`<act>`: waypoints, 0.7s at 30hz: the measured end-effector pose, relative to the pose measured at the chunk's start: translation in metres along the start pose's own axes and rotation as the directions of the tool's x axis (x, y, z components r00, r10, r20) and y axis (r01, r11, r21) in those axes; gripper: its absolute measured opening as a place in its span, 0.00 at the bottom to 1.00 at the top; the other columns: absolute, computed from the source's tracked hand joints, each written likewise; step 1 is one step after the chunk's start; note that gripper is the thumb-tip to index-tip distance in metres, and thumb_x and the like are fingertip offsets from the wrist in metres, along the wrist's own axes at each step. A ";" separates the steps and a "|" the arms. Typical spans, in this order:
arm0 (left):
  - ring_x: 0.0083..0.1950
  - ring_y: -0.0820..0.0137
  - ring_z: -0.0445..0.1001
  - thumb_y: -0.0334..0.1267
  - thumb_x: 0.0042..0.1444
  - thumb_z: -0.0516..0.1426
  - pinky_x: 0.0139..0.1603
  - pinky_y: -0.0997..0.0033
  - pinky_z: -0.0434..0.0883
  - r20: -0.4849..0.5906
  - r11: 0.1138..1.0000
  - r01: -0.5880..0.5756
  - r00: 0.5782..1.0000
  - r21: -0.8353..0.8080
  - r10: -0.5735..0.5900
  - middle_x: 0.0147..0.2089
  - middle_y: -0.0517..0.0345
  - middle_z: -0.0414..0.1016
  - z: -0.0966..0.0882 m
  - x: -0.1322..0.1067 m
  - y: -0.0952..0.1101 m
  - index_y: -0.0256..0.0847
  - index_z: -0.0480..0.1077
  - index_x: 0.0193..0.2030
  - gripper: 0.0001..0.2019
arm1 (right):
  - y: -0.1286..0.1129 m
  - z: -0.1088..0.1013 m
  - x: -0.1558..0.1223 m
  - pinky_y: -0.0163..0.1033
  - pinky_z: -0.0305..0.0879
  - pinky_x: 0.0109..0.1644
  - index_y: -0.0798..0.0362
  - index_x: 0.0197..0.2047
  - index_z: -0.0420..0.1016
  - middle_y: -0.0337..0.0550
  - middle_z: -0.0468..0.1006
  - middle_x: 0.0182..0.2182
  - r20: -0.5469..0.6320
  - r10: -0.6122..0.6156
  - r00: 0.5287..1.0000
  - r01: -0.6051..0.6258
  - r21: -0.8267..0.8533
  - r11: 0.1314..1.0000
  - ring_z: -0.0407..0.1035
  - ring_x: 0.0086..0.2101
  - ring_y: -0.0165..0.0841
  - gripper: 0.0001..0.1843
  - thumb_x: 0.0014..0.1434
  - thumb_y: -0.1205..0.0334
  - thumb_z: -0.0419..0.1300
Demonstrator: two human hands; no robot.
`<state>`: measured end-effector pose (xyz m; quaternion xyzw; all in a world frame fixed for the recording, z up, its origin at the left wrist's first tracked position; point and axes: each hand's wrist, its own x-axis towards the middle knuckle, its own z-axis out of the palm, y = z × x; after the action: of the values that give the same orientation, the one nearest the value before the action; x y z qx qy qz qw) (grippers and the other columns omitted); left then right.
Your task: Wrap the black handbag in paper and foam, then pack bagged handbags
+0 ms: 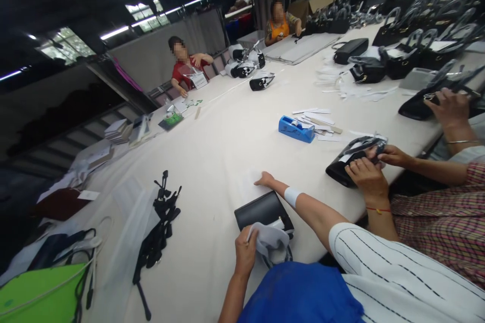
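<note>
A black handbag [265, 212] lies on the pale table in front of me. My left hand [245, 250] is closed on a thin grey wrapping sheet [273, 237] that bunches over the bag's near side. Part of the bag's strap shows below the sheet. Beyond the bag, my right hand [265, 179] reaches out with fingers drawn together at a thin translucent sheet [248, 181] lying flat. Its fingertips are small and blurred. A white band wraps my right forearm.
Black straps [162, 217] lie in a pile to the left, near a green sheet [41, 292]. A blue tape dispenser [296, 129] stands ahead beside paper strips [318, 121]. On the right, a co-worker's hands [367, 176] handle another black bag [339, 166]. Many bags [401, 60] crowd the far right.
</note>
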<state>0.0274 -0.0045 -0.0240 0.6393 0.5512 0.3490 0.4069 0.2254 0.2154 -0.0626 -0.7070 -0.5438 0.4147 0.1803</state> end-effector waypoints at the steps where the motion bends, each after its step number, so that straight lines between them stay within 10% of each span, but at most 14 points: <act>1: 0.43 0.63 0.75 0.50 0.63 0.52 0.48 0.65 0.72 0.000 1.000 0.007 1.000 -0.006 -0.007 0.41 0.51 0.78 0.000 0.000 0.002 0.39 0.77 0.43 0.18 | -0.005 0.005 0.005 0.44 0.68 0.49 0.58 0.43 0.76 0.56 0.78 0.44 0.036 0.010 0.999 -0.010 0.004 1.000 0.73 0.46 0.48 0.28 0.38 0.59 0.75; 11: 0.41 0.66 0.74 0.46 0.65 0.52 0.45 0.68 0.71 0.008 0.999 0.007 1.000 -0.044 -0.007 0.39 0.53 0.77 0.008 0.003 0.013 0.40 0.76 0.39 0.15 | -0.019 0.023 0.012 0.40 0.72 0.37 0.55 0.39 0.77 0.46 0.81 0.34 0.293 -0.049 0.955 -0.005 0.181 0.983 0.75 0.32 0.37 0.20 0.50 0.49 0.68; 21: 0.58 0.56 0.68 0.41 0.63 0.53 0.60 0.48 0.67 -0.215 0.936 -0.130 0.954 0.326 0.208 0.54 0.45 0.71 0.009 -0.002 0.016 0.43 0.77 0.42 0.11 | -0.013 -0.008 -0.009 0.44 0.59 0.59 0.50 0.60 0.65 0.50 0.70 0.55 -0.076 -0.159 0.984 0.156 -0.034 0.987 0.66 0.53 0.39 0.26 0.59 0.59 0.61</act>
<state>0.0417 -0.0091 -0.0135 0.6919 0.5877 0.3693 0.1987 0.2231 0.2135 -0.0447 -0.6801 -0.5962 0.3633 0.2239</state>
